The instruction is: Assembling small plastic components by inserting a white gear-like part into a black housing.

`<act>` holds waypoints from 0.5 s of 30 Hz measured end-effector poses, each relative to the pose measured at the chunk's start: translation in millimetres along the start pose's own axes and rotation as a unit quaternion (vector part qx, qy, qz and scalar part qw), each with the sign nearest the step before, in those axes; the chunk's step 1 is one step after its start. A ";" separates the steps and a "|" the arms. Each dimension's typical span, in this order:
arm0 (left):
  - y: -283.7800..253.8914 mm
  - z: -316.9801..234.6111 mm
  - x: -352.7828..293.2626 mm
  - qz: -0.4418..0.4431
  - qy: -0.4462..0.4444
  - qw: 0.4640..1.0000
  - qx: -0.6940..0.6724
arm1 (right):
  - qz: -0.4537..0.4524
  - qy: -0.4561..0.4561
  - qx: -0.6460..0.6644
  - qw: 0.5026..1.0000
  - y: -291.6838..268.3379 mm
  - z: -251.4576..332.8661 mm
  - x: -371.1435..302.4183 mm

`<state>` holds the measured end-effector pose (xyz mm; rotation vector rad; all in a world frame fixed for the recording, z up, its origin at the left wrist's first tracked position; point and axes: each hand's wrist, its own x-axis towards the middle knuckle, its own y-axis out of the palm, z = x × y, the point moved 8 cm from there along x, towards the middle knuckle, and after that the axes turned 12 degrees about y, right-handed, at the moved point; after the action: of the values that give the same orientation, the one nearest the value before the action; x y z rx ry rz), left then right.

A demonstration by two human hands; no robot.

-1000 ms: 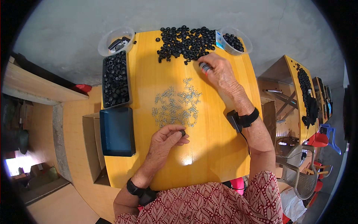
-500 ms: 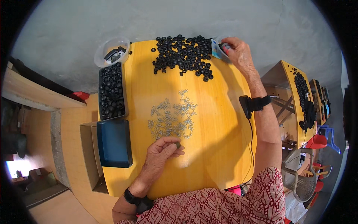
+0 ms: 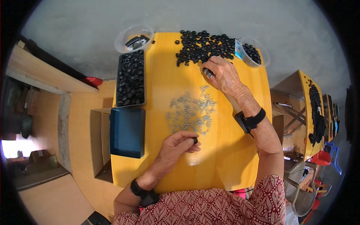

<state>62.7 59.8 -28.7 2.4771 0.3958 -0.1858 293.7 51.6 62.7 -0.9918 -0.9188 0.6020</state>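
Note:
My left hand (image 3: 173, 150) is closed, pinching a small round black part (image 3: 195, 140) between thumb and fingertips near the front of the table. In my right hand (image 3: 225, 77) is a short dark-grey handheld tool (image 3: 208, 73) with a touch of red; its exact kind is hard to make out. That hand hovers by the near edge of a spread of round black parts (image 3: 202, 47). Between my hands lies a scatter of small silver metal pieces (image 3: 189, 114), perhaps screws, too tiny to tell.
On the yellow table (image 3: 232, 161), a dark tray of black parts (image 3: 131, 80) sits behind an empty blue-black tray (image 3: 127, 133) at the left. Clear plastic bowls stand back left (image 3: 120, 41) and back right (image 3: 264, 56). Another table (image 3: 305, 108) and chairs are at the right.
My right hand has left the clear bowl at the back right and come nearer, toward the table's middle, with the tool still in it. My left hand keeps its pinch. The whole view has shifted.

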 end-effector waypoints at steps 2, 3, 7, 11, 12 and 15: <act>-1.6 2.7 -1.5 0.001 0.000 1.000 0.000 | -0.012 -0.011 0.051 0.999 -5.5 19.5 4.9; -2.1 3.0 -2.2 0.006 0.005 1.000 0.003 | -0.038 -0.024 0.091 0.995 -9.2 32.7 8.9; 0.3 4.0 0.5 0.006 0.005 1.000 0.003 | -0.075 -0.086 0.126 0.985 -12.9 80.5 19.6; -1.4 1.8 1.5 0.001 0.015 1.000 0.000 | -0.037 -0.095 0.085 0.991 -16.0 93.7 24.5; -1.9 -0.6 1.5 -0.001 0.023 1.000 -0.006 | -0.033 -0.096 0.084 0.991 -14.3 89.1 21.9; -3.1 -0.6 -2.3 -0.001 0.035 0.999 -0.013 | 0.014 -0.059 0.085 0.995 -13.4 68.3 13.4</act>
<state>59.6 62.0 -29.4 2.4624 0.4274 -0.0940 241.6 86.1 96.1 -0.8247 -0.9416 0.7564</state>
